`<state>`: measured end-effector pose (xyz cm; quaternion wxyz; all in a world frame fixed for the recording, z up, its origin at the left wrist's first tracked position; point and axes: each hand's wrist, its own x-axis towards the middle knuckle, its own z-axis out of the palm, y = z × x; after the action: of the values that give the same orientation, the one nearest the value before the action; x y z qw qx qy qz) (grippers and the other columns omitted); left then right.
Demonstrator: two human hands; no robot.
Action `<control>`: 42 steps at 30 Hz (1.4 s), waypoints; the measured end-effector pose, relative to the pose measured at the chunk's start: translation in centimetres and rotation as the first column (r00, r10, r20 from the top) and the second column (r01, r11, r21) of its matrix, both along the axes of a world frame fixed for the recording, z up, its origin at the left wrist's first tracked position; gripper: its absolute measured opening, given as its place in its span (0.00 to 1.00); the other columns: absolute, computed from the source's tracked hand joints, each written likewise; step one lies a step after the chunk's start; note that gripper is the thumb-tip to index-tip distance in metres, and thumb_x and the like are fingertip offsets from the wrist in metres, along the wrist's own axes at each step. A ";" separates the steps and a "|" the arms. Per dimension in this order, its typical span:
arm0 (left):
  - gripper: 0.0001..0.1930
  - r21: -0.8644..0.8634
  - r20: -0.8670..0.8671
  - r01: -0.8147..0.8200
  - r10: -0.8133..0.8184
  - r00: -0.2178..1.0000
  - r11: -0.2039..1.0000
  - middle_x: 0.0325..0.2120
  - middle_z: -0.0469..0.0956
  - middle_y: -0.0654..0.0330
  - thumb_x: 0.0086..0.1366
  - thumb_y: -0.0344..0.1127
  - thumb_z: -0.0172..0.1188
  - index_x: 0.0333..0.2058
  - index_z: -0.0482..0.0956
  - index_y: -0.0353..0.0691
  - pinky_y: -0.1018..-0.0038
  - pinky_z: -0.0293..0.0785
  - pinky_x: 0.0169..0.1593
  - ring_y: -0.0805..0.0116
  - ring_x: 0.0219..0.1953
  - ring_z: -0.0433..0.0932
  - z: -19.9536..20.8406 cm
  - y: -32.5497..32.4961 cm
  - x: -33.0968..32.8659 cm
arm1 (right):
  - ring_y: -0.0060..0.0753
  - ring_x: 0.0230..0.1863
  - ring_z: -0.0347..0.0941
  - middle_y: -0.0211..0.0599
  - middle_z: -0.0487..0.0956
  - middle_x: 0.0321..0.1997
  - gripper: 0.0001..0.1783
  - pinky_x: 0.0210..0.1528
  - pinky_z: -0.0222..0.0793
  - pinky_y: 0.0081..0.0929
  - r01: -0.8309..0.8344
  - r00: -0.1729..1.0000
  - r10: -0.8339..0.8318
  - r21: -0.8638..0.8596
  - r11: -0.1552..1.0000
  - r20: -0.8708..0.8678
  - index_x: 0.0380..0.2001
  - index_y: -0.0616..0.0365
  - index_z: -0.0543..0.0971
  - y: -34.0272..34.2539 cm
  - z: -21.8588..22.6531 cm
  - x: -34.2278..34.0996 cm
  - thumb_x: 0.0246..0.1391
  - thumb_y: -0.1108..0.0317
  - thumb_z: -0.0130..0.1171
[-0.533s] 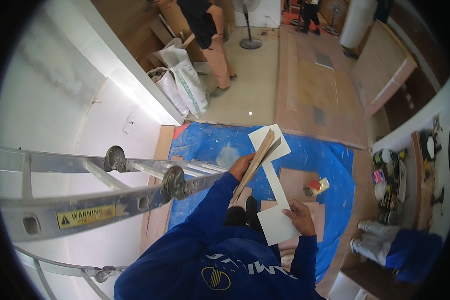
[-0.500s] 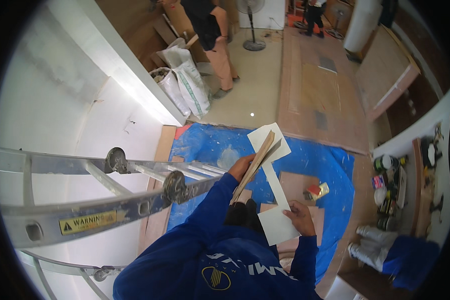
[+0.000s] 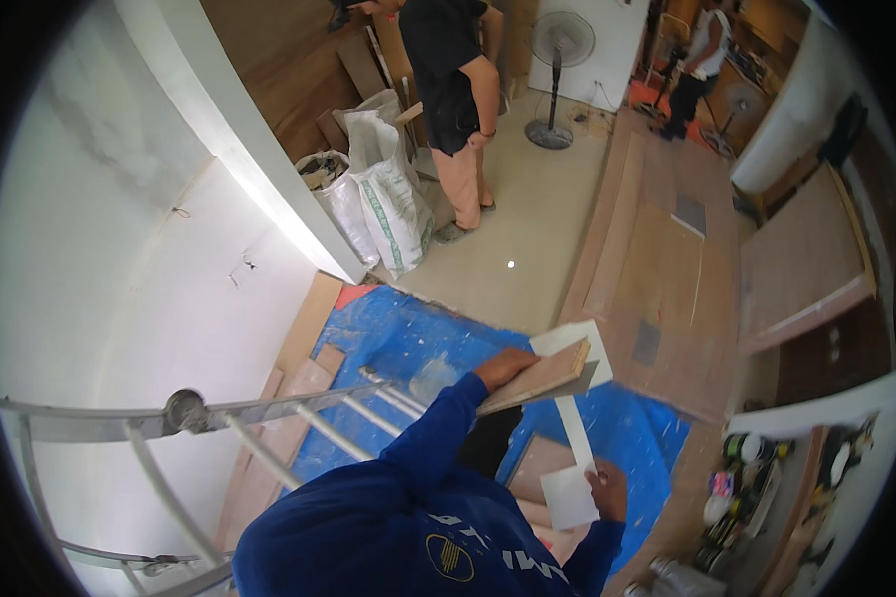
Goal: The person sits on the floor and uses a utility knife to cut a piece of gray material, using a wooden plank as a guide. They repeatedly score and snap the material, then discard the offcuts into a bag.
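My left hand [image 3: 508, 368] is closed on a short stack of thin wooden boards [image 3: 553, 374], their raw brown edges showing. Pinched in my right hand [image 3: 607, 490] is a white sheet [image 3: 568, 497], with a narrow strip running up from a wide lower end. A wide white piece also shows behind the boards; whether it joins the strip is partly hidden by them. Both hands are in front of my body, above a blue tarp [image 3: 488, 343] on the floor.
A metal ladder [image 3: 269, 406] leans at my left. Wood panels [image 3: 558, 443] lie on the tarp. Ahead are white sacks [image 3: 393, 214], a person in a black shirt [image 3: 453, 80] and a standing fan [image 3: 556, 80]. Cans and tools [image 3: 742, 488] sit at the right; another person [image 3: 697, 75] stands far off.
The view has tilted up and turned. The boards, earlier upright and edge-on, now lie flatter and point right. My right hand still holds the white sheet.
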<state>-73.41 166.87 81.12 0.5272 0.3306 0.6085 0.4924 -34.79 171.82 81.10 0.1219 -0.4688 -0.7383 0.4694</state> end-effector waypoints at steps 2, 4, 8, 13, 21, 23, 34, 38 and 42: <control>0.22 0.108 -0.107 -0.068 0.080 0.991 0.992 0.38 0.87 0.56 0.71 0.47 0.56 0.45 0.86 0.31 0.70 0.76 0.47 0.70 0.40 0.82 -6.1 2.4 -1.8 | 0.25 0.28 0.69 0.32 0.76 0.24 0.07 0.34 0.65 0.31 0.012 1.000 -0.009 -0.111 0.994 0.030 0.30 0.63 0.81 4.3 -1.4 -1.5 0.49 0.71 0.67; 0.24 0.070 -0.066 -0.086 0.091 0.994 0.994 0.37 0.87 0.55 0.71 0.50 0.57 0.45 0.85 0.29 0.70 0.76 0.47 0.70 0.39 0.82 -7.2 7.2 -4.7 | 0.28 0.30 0.72 0.36 0.78 0.25 0.07 0.36 0.68 0.32 -0.025 0.997 0.033 -0.113 0.993 0.067 0.31 0.63 0.81 10.8 -1.8 -4.7 0.50 0.71 0.67; 0.24 -0.174 0.082 -0.116 0.131 0.988 0.978 0.43 0.86 0.55 0.73 0.50 0.56 0.48 0.85 0.31 0.69 0.75 0.51 0.70 0.43 0.81 -4.3 8.2 -10.5 | 0.38 0.33 0.79 0.43 0.82 0.28 0.08 0.39 0.73 0.35 -0.304 0.949 0.292 0.099 0.947 0.118 0.34 0.62 0.82 21.5 -1.6 -11.8 0.51 0.70 0.67; 0.28 -0.210 0.122 -0.310 0.340 0.933 0.927 0.49 0.83 0.55 0.74 0.52 0.54 0.53 0.82 0.29 0.70 0.73 0.55 0.68 0.47 0.79 1.2 7.5 -17.7 | 0.55 0.38 0.82 0.52 0.83 0.32 0.07 0.42 0.75 0.41 -0.448 0.894 0.427 0.220 0.867 0.136 0.33 0.62 0.82 29.8 5.5 -23.0 0.52 0.70 0.66; 0.41 -0.383 -0.006 -0.638 0.688 0.725 0.668 0.47 0.82 0.46 0.75 0.68 0.43 0.55 0.80 0.29 0.67 0.72 0.57 0.61 0.49 0.80 -1.4 3.8 -24.9 | 0.53 0.39 0.83 0.51 0.83 0.34 0.07 0.42 0.75 0.39 -0.483 0.873 0.486 0.199 0.853 0.041 0.36 0.59 0.82 32.3 7.1 -36.1 0.54 0.70 0.65; 0.42 -0.449 0.037 -0.673 0.764 0.644 0.588 0.42 0.82 0.48 0.73 0.71 0.42 0.52 0.81 0.31 0.66 0.73 0.50 0.62 0.44 0.80 -2.6 1.6 -24.6 | 0.54 0.37 0.82 0.51 0.83 0.34 0.07 0.41 0.74 0.39 -0.521 0.849 0.527 0.220 0.825 0.035 0.37 0.59 0.82 33.2 5.2 -39.2 0.55 0.70 0.64; 0.46 -0.694 -0.134 -0.719 0.985 0.109 -0.015 0.47 0.83 0.41 0.71 0.71 0.43 0.57 0.78 0.24 0.59 0.75 0.55 0.52 0.49 0.83 -16.4 -10.0 -16.3 | 0.20 0.34 0.76 0.37 0.82 0.30 0.08 0.39 0.71 0.24 -0.816 0.577 0.801 -0.055 0.576 -0.159 0.38 0.67 0.81 35.5 6.0 -63.1 0.62 0.71 0.62; 0.47 -0.768 -0.228 -0.620 0.973 0.032 -0.160 0.52 0.81 0.37 0.72 0.71 0.40 0.57 0.76 0.22 0.60 0.72 0.59 0.48 0.56 0.80 -21.5 -12.8 -12.5 | 0.19 0.37 0.75 0.30 0.82 0.35 0.08 0.43 0.71 0.22 -0.877 0.480 0.792 -0.231 0.422 -0.376 0.41 0.65 0.81 34.3 5.4 -74.3 0.64 0.71 0.60; 0.48 -0.808 -0.280 -0.531 0.959 -0.036 -0.256 0.55 0.79 0.37 0.72 0.72 0.37 0.58 0.76 0.24 0.60 0.69 0.63 0.46 0.61 0.76 -21.1 -11.3 -13.6 | 0.19 0.37 0.76 0.28 0.82 0.39 0.09 0.45 0.71 0.20 -0.862 0.447 0.789 -0.438 0.254 -0.422 0.44 0.64 0.81 33.6 3.8 -85.8 0.65 0.71 0.60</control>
<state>-87.01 155.54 60.06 0.2546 -0.5730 0.6306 0.4573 -120.63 205.42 84.89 -0.2540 0.0045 -0.6726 0.6950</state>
